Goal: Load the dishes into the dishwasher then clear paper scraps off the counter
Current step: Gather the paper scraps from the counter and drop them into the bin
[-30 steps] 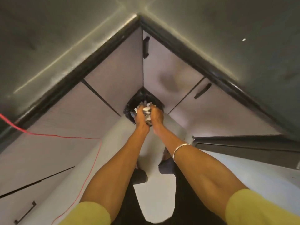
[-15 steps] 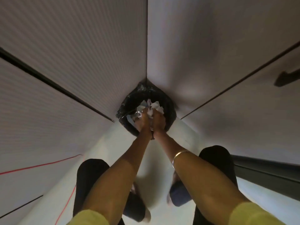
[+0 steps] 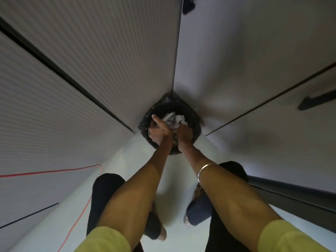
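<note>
Views supplied: one, head-worn.
Direction: aimed steeply downward and forward, along both forearms.
Nearness: sleeves at the bottom edge; bin (image 3: 195,115) in the cabinet corner seen farther off, centre frame.
Shared coverage: not applicable.

Two hands (image 3: 160,131), one bin (image 3: 195,117)

- The bin (image 3: 195,122) is lined with glossy, crinkled black plastic.
- Crumpled white paper scraps (image 3: 173,120) are seen inside it.
- The cabinet doors (image 3: 91,60) are finished matt, finely ribbed.
- A shiny metal bangle (image 3: 206,167) is worn.
</note>
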{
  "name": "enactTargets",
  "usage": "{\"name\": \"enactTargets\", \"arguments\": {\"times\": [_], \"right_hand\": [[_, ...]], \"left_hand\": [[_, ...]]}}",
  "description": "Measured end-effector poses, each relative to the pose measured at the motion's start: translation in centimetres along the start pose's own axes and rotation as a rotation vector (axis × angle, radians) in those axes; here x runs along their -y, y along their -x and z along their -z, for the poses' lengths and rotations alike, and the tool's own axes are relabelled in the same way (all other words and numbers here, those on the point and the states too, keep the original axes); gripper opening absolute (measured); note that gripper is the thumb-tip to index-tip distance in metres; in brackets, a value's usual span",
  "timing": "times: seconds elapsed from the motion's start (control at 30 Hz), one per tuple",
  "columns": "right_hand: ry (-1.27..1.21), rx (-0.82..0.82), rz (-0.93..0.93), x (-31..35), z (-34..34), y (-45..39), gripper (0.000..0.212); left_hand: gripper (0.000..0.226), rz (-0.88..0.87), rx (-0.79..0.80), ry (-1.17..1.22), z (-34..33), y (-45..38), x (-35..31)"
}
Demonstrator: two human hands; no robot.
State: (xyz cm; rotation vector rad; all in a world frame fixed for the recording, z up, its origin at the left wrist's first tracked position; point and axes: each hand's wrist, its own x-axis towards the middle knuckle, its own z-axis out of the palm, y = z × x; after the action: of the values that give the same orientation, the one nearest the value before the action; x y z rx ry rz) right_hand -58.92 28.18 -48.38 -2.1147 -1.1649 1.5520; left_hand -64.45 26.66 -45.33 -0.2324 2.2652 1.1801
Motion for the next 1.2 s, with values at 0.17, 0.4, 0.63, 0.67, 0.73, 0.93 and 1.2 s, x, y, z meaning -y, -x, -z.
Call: {"name": "enactTargets", "arguments": {"times": [0.17, 0.4, 0.63, 0.67, 0.73, 0.93, 1.2], "right_hand": [[-0.078, -0.007, -0.079, 6.4, 6.8, 10.4, 0.036], [0.144, 0.041, -0.087, 15.0, 14.1, 22.3, 0.039], [0.477, 0.144, 0.104, 21.2, 19.3, 32.9, 0.037], [0.509, 0.17, 0.134, 21.6, 19.8, 34.0, 0.037], [0.578, 0.232, 0.193, 22.8, 21.1, 36.0, 0.037], [0.814, 0.215, 0.269, 22.8, 23.6, 36.4, 0.041], [0.834, 0.182, 0.306, 24.2, 24.2, 36.5, 0.034]], "left_hand": [[0.075, 0.155, 0.218, -0.008, 6.8, 5.9, -5.9], [0.069, -0.23, 0.399, -0.356, 19.1, 15.6, -14.0], [0.036, -0.455, 0.619, -0.819, 26.0, 23.4, -22.3], [0.037, -0.46, 0.626, -0.855, 26.2, 24.1, -22.9], [0.042, -0.471, 0.613, -0.892, 26.6, 25.0, -23.8], [0.047, -0.524, 0.627, -0.955, 25.3, 24.6, -23.5], [0.05, -0.639, 0.664, -0.951, 24.9, 24.9, -25.6]]}}
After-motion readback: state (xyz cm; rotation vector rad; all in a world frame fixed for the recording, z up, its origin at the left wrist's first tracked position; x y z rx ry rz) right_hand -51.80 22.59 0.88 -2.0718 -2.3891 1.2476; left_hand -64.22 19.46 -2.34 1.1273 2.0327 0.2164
